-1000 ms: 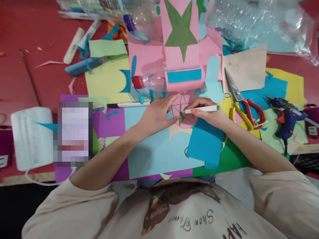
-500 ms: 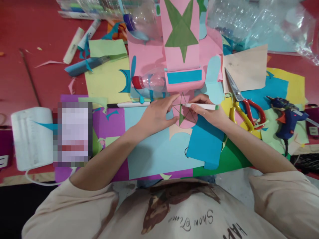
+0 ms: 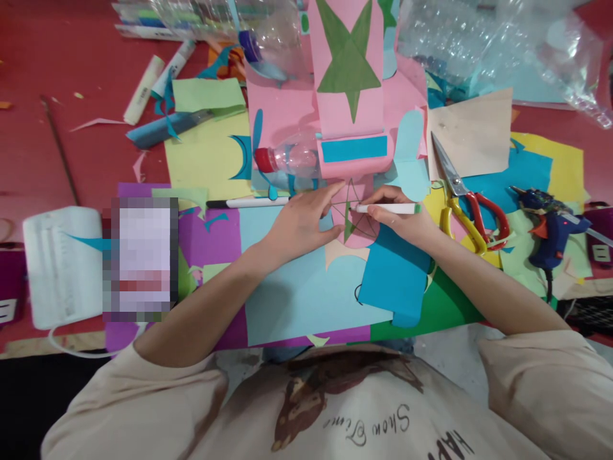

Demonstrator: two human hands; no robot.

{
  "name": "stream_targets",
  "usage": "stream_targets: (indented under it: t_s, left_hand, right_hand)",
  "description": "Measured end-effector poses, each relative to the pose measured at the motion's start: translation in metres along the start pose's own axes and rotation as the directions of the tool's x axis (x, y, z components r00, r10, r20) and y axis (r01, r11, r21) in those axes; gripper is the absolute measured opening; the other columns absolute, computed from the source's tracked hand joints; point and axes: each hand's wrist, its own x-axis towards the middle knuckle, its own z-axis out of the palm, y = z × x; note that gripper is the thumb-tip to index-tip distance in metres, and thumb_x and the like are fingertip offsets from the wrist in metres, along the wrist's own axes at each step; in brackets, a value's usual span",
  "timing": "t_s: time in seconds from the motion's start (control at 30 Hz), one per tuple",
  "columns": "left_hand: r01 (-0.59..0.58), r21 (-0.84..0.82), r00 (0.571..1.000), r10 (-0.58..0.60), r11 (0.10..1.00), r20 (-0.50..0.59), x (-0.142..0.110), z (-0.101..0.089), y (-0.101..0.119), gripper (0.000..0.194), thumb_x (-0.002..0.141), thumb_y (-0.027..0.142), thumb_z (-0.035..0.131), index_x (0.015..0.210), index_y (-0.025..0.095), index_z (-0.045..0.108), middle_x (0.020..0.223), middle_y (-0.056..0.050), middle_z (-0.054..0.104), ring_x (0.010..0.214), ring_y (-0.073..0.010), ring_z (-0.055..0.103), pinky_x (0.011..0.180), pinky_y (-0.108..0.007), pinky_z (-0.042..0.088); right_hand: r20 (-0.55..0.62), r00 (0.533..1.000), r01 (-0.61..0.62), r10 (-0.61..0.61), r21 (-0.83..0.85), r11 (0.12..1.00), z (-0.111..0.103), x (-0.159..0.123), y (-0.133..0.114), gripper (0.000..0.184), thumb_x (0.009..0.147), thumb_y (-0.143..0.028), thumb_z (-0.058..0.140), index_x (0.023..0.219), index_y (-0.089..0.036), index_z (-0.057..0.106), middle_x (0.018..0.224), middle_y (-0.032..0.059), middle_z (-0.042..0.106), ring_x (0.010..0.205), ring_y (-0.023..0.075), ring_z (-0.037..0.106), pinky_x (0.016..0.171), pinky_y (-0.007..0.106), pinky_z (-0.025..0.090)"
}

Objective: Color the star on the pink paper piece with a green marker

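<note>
My right hand (image 3: 400, 217) is closed around a white marker (image 3: 395, 209) with a green end. The marker's tip rests on a pink paper piece (image 3: 360, 237) bearing a pen-drawn star, partly coloured green on its left side. My left hand (image 3: 309, 220) lies at the left edge of that piece, fingers stretched out and thumb apart. Above, a pink paper strip (image 3: 330, 115) carries a large green star (image 3: 349, 61) and a blue rectangle (image 3: 354, 149). Beneath the hands is a light blue sheet (image 3: 297, 294), with a darker blue piece (image 3: 395, 275) under my right wrist.
Right of my hand lie scissors (image 3: 472, 211) with red and yellow handles and a blue glue gun (image 3: 550, 236). A capped black-and-white marker (image 3: 253, 202), a red-capped plastic bottle (image 3: 292, 158) and a utility knife (image 3: 165, 126) are to the left. A blurred-out phone (image 3: 143, 255) stands farther left.
The marker in my right hand has tilted slightly, and its tip has shifted a little down and right on the star. My left hand stays in place.
</note>
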Motion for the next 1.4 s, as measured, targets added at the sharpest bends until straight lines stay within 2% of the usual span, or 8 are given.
stream_targets:
  t_s: [0.4, 0.47, 0.63, 0.87, 1.07, 1.4]
  left_hand:
    - [0.003, -0.017, 1.000, -0.003, 1.000, 0.006, -0.0003, -0.0003, 0.0002, 0.069, 0.089, 0.042, 0.054, 0.150, 0.013, 0.039, 0.084, -0.002, 0.055, 0.080, -0.0204, 0.054, 0.082, -0.035, 0.045]
    - [-0.001, -0.016, 1.000, 0.001, 1.000, 0.001, -0.0005, -0.0003, 0.0002, 0.069, 0.089, 0.042, 0.055, 0.150, 0.014, 0.039, 0.083, -0.001, 0.054, 0.079, -0.0201, 0.054, 0.082, -0.035, 0.045]
    - [0.011, -0.013, 1.000, -0.011, 1.000, 0.007, -0.0004, -0.0011, 0.0011, 0.070, 0.087, 0.039, 0.056, 0.151, 0.015, 0.038, 0.082, -0.001, 0.054, 0.079, -0.0192, 0.053, 0.083, -0.034, 0.045]
    - [0.024, -0.015, 0.999, -0.024, 1.000, 0.023, 0.0004, -0.0025, 0.0028, 0.071, 0.087, 0.041, 0.054, 0.151, 0.013, 0.038, 0.083, -0.002, 0.054, 0.079, -0.0206, 0.053, 0.081, -0.035, 0.044]
    - [0.033, -0.016, 0.999, -0.032, 0.999, 0.027, 0.0007, -0.0034, 0.0039, 0.069, 0.087, 0.040, 0.055, 0.149, 0.013, 0.040, 0.083, -0.002, 0.054, 0.079, -0.0198, 0.052, 0.080, -0.034, 0.043]
    - [-0.007, -0.005, 1.000, 0.007, 1.000, -0.006, -0.0003, 0.0008, -0.0015, 0.068, 0.089, 0.043, 0.054, 0.149, 0.015, 0.038, 0.083, -0.001, 0.054, 0.077, -0.0187, 0.052, 0.081, -0.033, 0.044]
  right_hand:
    - [0.095, 0.995, -0.021, 0.019, 0.012, 1.000, -0.0008, -0.0009, -0.0005, 0.023, 0.081, -0.043, 0.071, 0.080, -0.021, 0.069, 0.083, 0.0020, 0.069, 0.077, 0.0160, 0.062, 0.071, 0.030, 0.047]
    - [0.073, 0.997, -0.025, 0.024, 0.018, 1.000, -0.0008, -0.0001, -0.0019, 0.025, 0.080, -0.046, 0.071, 0.079, -0.021, 0.067, 0.082, 0.0018, 0.069, 0.078, 0.0166, 0.062, 0.072, 0.030, 0.048]
    - [-0.068, 0.998, 0.000, 0.005, 0.068, 0.998, 0.0001, 0.0014, -0.0021, 0.026, 0.083, -0.048, 0.069, 0.082, -0.022, 0.066, 0.080, 0.0012, 0.067, 0.075, 0.0160, 0.061, 0.071, 0.032, 0.051]
    - [-0.043, 0.998, 0.046, -0.044, 0.044, 0.998, 0.0005, 0.0020, 0.0029, 0.026, 0.086, -0.047, 0.068, 0.085, -0.022, 0.067, 0.080, 0.0011, 0.067, 0.075, 0.0157, 0.062, 0.071, 0.032, 0.051]
    - [-0.046, 0.997, 0.067, -0.067, 0.019, 0.998, 0.0015, 0.0022, 0.0023, 0.013, 0.086, -0.036, 0.068, 0.083, -0.023, 0.066, 0.080, 0.0003, 0.068, 0.077, 0.0164, 0.062, 0.073, 0.032, 0.049]
    - [0.008, 1.000, -0.028, 0.028, 0.008, 1.000, 0.0011, -0.0012, -0.0043, 0.021, 0.079, -0.041, 0.070, 0.078, -0.021, 0.067, 0.078, 0.0015, 0.068, 0.073, 0.0155, 0.059, 0.068, 0.029, 0.046]
